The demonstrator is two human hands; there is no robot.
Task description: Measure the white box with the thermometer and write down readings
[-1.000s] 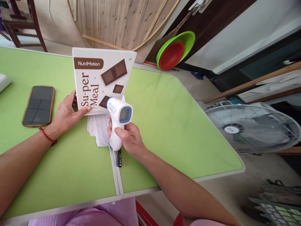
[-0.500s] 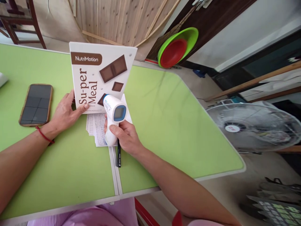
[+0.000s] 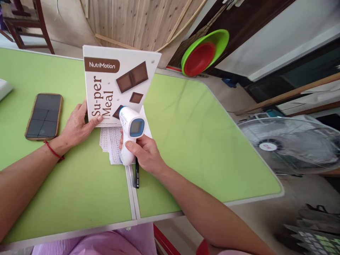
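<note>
My left hand (image 3: 79,124) grips the lower left edge of a white box (image 3: 106,56) labelled NutriMotion Su-per Meal, thumb on its front and fingers hidden behind. The box stands tilted on the table. In my right hand (image 3: 146,150) is a white and blue infrared thermometer (image 3: 131,124), held by its handle, its grey screen facing me and its front end close to the box's lower right part. Sheets of handwritten paper (image 3: 107,140) lie beneath the box and thermometer. A black pen (image 3: 137,175) sticks out below my right hand, partly covered.
On the green table (image 3: 191,141) a phone (image 3: 44,115) lies left of my left hand. Part of a white object (image 3: 4,88) shows at the left edge. Beyond the table are a chair (image 3: 29,23), green (image 3: 221,39) and red (image 3: 199,58) basins, and a fan (image 3: 292,143).
The whole view has shifted slightly, so things appear a little farther right. Both hands keep their holds on the box and the thermometer.
</note>
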